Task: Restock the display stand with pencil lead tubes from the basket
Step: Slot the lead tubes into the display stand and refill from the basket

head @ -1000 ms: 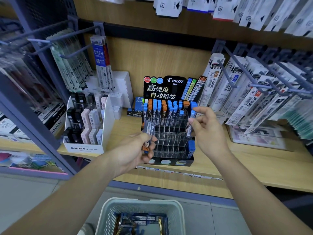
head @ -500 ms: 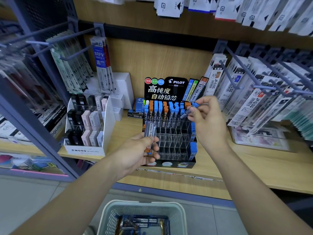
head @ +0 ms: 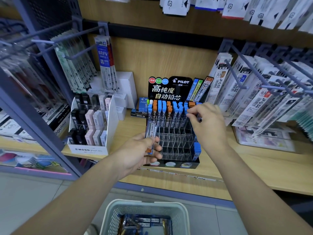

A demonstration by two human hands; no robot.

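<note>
While the right hand (head: pixel 209 123) hangs over the back right corner of the stand (head: pixel 169 164), its thumb and fingers are curled in a pinch on one tube (head: pixel 198 117), most of it hidden behind the fingers. What shows of that tube runs close to upright, so its long axis roughly matches the cells (head: pixel 176 141), which open upward. The filled back row (head: pixel 167 110), capped blue and orange, sits just left of the fingertips. The free cells lie just below the hand and nearer the person. I judge the coming move to be a short drop straight down. It turns on holding the tube vertical over a single cell rather than letting it straddle a divider. The left hand (head: pixel 140 153) is at the stand's front left corner, fingers wrapped round a bundle (head: pixel 150 133) of tubes held upright, so the right hand is the nearer to the target. More stock lies in the basket (head: pixel 147 203), low in view and well below the shelf (head: pixel 254 167).
</note>
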